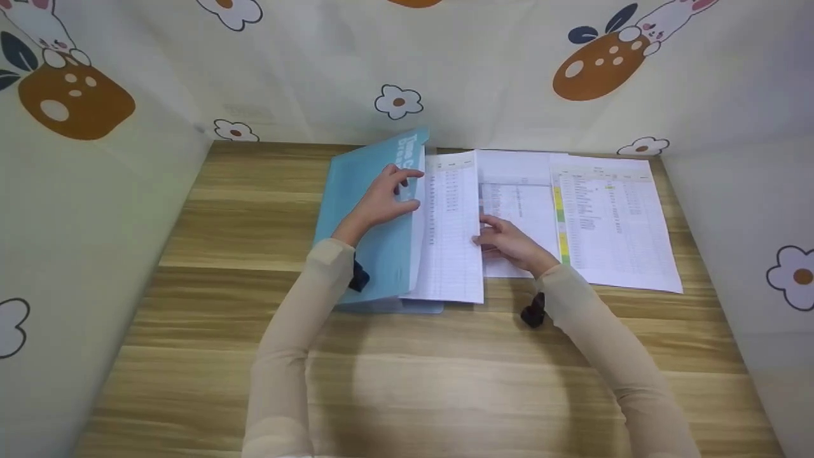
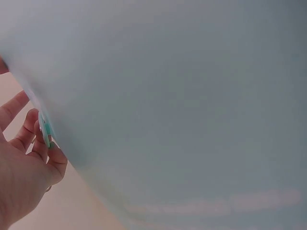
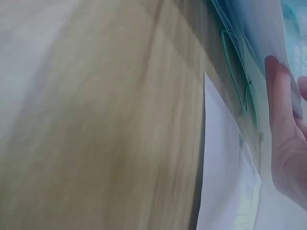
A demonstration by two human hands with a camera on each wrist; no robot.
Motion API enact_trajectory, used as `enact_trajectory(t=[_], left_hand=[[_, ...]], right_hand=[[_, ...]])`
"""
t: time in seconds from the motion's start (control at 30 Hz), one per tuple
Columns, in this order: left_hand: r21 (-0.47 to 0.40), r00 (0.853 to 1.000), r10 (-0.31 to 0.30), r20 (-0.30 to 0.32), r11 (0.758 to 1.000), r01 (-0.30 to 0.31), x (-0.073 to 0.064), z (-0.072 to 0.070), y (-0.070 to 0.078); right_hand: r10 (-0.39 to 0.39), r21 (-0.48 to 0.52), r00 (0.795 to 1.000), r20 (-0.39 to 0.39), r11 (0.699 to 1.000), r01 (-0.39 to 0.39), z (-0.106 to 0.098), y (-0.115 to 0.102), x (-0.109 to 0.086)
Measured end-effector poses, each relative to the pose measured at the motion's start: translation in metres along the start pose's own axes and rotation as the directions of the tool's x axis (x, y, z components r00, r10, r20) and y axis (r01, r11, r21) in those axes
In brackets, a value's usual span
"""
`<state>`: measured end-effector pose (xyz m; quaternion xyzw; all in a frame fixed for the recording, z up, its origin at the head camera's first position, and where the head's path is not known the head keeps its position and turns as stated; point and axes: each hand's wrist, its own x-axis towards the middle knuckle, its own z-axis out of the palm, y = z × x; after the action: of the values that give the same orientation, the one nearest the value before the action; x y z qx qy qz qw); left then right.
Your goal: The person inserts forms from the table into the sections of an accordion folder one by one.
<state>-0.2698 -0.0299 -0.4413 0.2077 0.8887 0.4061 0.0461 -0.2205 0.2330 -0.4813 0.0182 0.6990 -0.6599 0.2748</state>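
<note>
A light blue plastic folder (image 1: 362, 203) lies on the table with its front cover lifted. My left hand (image 1: 381, 200) is at the cover's raised right edge; in the left wrist view its curled fingers (image 2: 56, 163) hold that edge beside a small green tab (image 2: 46, 129). Most of that view is filled by the pale cover. Partly inside the folder is a printed table sheet (image 1: 455, 254). My right hand (image 1: 512, 245) pinches the sheet's right edge, with one finger (image 3: 280, 91) along the paper in the right wrist view.
Right of the folder lie a printed sheet (image 1: 515, 203) and another printed sheet with yellow and green cells (image 1: 623, 229), side by side. The wooden table (image 1: 445, 381) meets a patterned cloth wall (image 1: 489, 83) at the back and both sides.
</note>
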Motion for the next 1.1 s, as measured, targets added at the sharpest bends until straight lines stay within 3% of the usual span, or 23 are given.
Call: enact_trajectory(t=[0.23, 0.43, 0.7, 1.1], left_hand=[[-0.001, 1.0, -0.007, -0.004, 1.0, 0.007, -0.001, 0.0, 0.001], [-0.004, 1.0, -0.009, 0.006, 1.0, 0.009, -0.001, -0.001, 0.001], [-0.018, 1.0, 0.007, 0.002, 1.0, -0.007, 0.002, 0.0, 0.001], [-0.011, 1.0, 0.013, -0.001, 1.0, -0.013, 0.001, -0.002, 0.002]], right_hand=[[-0.02, -0.095, 0.999, 0.031, 0.995, 0.023, 0.005, 0.01, -0.015], [-0.009, -0.038, 1.0, 0.002, 0.999, 0.009, 0.009, 0.015, -0.021], [-0.045, 0.085, 0.998, -0.045, 0.995, 0.049, 0.012, 0.02, -0.018], [-0.04, 0.074, 0.999, -0.033, 0.996, 0.042, 0.03, 0.016, -0.012]])
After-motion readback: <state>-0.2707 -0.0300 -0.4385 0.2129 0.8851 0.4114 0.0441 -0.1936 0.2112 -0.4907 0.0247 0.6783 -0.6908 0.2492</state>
